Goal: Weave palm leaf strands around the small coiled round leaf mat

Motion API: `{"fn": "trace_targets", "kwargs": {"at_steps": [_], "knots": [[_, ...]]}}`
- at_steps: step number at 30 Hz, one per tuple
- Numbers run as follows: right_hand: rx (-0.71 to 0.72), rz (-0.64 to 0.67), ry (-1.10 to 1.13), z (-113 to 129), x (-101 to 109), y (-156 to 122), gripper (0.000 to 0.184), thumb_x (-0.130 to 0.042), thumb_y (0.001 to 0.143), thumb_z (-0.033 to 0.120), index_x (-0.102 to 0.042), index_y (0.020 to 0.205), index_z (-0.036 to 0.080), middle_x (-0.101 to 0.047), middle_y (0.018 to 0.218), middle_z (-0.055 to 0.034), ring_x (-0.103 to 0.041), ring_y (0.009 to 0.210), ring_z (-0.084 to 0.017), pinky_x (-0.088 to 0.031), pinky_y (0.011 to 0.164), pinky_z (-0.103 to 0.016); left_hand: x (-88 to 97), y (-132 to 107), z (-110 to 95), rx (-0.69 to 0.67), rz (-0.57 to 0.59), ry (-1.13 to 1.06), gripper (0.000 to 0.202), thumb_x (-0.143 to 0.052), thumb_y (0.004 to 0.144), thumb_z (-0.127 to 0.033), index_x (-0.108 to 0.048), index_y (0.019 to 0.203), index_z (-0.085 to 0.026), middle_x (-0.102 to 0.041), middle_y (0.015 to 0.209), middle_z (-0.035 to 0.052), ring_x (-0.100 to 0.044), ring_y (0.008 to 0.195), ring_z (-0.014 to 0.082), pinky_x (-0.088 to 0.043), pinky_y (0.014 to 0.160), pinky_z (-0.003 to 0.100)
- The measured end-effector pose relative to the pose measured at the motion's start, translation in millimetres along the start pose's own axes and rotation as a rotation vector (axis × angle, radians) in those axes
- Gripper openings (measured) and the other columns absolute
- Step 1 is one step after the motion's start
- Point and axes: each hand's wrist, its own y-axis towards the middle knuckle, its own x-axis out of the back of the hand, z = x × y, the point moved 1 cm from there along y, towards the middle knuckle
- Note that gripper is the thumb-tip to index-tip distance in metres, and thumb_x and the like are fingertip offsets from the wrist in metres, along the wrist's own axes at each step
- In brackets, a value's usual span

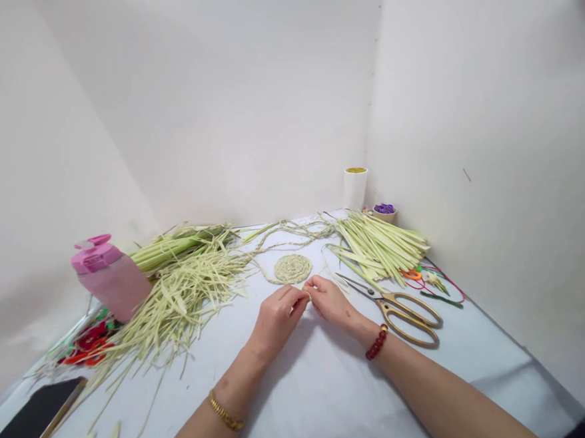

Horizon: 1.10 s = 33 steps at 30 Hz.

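Observation:
My left hand point(282, 316) and my right hand point(331, 302) meet fingertip to fingertip over the table, both closed in a pinch. A tiny pale bit shows between the fingers, too small to name. Just beyond them a round coiled mat of braided straw point(292, 268) lies flat. From its left side a braided straw cord point(262, 269) runs back and loops across the rear of the table. Close to my right hand lie large scissors point(401, 308) with gold handles, their blades pointing toward the mat.
Loose straw strips point(192, 286) and a bundle of green stalks point(179, 247) spread at left, beside a pink bottle point(114, 281). Cut stalks point(382, 243) lie at right. A white cylinder point(356, 189) and a bowl of purple pieces point(385, 214) stand behind. A phone point(29, 427) lies front left.

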Motion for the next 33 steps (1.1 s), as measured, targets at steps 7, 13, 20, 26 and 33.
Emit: {"fn": "trace_targets", "kwargs": {"at_steps": [7,13,20,26,33], "knots": [[-0.218,0.231,0.315,4,3,-4,0.011,-0.048,0.075,0.017,-0.042,0.066,0.021,-0.033,0.039,0.0106,-0.022,0.032,-0.006,-0.013,0.034,-0.02,2.0,-1,-2,-0.205,-0.09,0.135,0.016,-0.049,0.088,-0.016,-0.063,0.095,-0.019,-0.066,0.081,0.0043,-0.06,0.074,0.0131,-0.048,0.069,0.024],[-0.164,0.218,0.2,2,8,-2,0.018,-0.052,0.076,0.023,-0.042,0.062,0.02,-0.032,0.04,0.0102,-0.024,0.033,-0.005,-0.016,0.035,-0.02,-1.6,0,-4,-0.122,-0.009,0.124,0.017,-0.046,0.089,-0.019,-0.063,0.086,-0.019,-0.064,0.076,0.0045,-0.058,0.071,0.014,-0.046,0.067,0.025],[0.323,-0.369,-0.179,10,19,-3,0.024,-0.051,0.08,0.021,-0.053,0.103,0.018,-0.058,0.101,-0.0088,-0.054,0.076,-0.017,-0.044,0.064,-0.03,-11.3,-1,6,0.605,-0.154,-0.451,0.017,-0.054,0.081,-0.034,-0.058,0.077,-0.018,-0.058,0.066,-0.0002,-0.054,0.06,0.0125,-0.043,0.06,0.024],[0.564,-0.386,-0.44,12,-3,-16,0.013,-0.051,0.084,0.019,-0.056,0.072,0.02,-0.057,0.076,-0.0039,-0.05,0.079,-0.019,-0.039,0.077,-0.034,-19.7,-2,7,0.904,-0.246,-0.923,0.025,-0.067,0.069,-0.039,-0.058,0.072,-0.016,-0.055,0.063,-0.0023,-0.049,0.052,0.0075,-0.041,0.056,0.021],[0.271,-0.291,-0.246,5,-17,-14,0.016,-0.051,0.08,0.02,-0.052,0.064,0.019,-0.056,0.066,0.0008,-0.05,0.063,-0.014,-0.037,0.059,-0.026,-21.2,-3,-1,0.806,-0.248,-0.766,0.018,-0.063,0.072,-0.033,-0.061,0.074,-0.015,-0.059,0.067,-0.0001,-0.051,0.06,0.011,-0.042,0.06,0.023]]}}
